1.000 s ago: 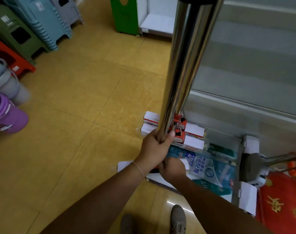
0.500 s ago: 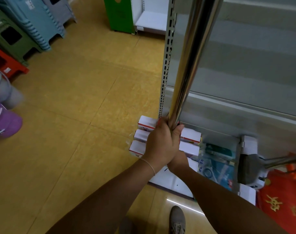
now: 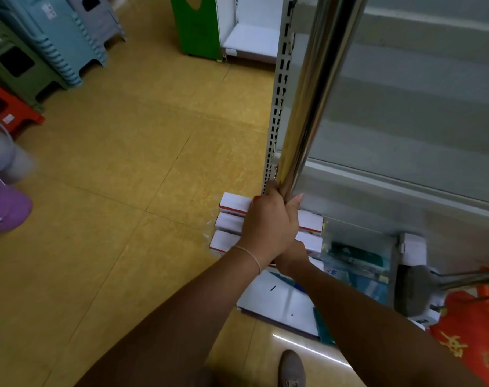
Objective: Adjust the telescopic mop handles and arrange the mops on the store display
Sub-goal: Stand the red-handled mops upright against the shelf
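A shiny steel telescopic mop handle [image 3: 313, 88] rises from my hands to the top of the view, close to the camera. My left hand [image 3: 268, 224] grips the pole from the left, thumb on its right side. My right hand [image 3: 292, 254] sits just below and is mostly hidden behind the left; it appears wrapped round the lower pole. Under my hands lie white mop heads with red ends [image 3: 232, 222], stacked at the foot of the grey display shelf [image 3: 405, 129]. The pole's lower end is hidden.
A slotted shelf upright [image 3: 279, 88] stands just left of the pole. Packaged goods [image 3: 357, 263] and another grey mop head with handle [image 3: 413, 289] lie on the bottom shelf. Stacked plastic stools [image 3: 50, 37] line the far left; a red item [image 3: 472, 339] sits at right. My shoe [image 3: 292, 368] is below.
My hands and the pole have moved up and toward the shelf upright. The red clip seen a second ago is now hidden behind my left hand.
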{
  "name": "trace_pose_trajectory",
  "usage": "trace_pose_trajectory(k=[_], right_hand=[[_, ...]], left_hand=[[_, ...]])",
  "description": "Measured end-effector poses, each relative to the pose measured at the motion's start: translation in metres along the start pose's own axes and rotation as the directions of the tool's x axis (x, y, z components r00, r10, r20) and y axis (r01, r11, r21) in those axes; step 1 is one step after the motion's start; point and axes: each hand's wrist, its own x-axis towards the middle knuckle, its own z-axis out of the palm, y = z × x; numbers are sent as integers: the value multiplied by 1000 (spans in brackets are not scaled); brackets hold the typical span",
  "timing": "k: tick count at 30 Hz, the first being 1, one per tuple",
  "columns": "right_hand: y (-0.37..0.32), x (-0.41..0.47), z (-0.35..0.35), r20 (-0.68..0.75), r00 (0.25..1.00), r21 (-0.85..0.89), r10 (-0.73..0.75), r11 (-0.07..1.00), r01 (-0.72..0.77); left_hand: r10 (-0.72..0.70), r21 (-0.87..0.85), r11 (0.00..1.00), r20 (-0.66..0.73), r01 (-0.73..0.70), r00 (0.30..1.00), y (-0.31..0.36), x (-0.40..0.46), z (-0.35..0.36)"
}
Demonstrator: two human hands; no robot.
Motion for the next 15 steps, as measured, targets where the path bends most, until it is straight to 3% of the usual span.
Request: trace_pose_trajectory(k=[3, 15], right_hand=[[-3, 4, -9, -7, 1000, -4, 7, 1000, -7], [-3, -6, -21, 23, 999, 245, 41, 968, -45]], left_hand=[[-13, 21, 1000, -7, 13, 1000, 2, 12, 0], [-23, -9, 1000, 22, 23, 999, 5, 20, -5]])
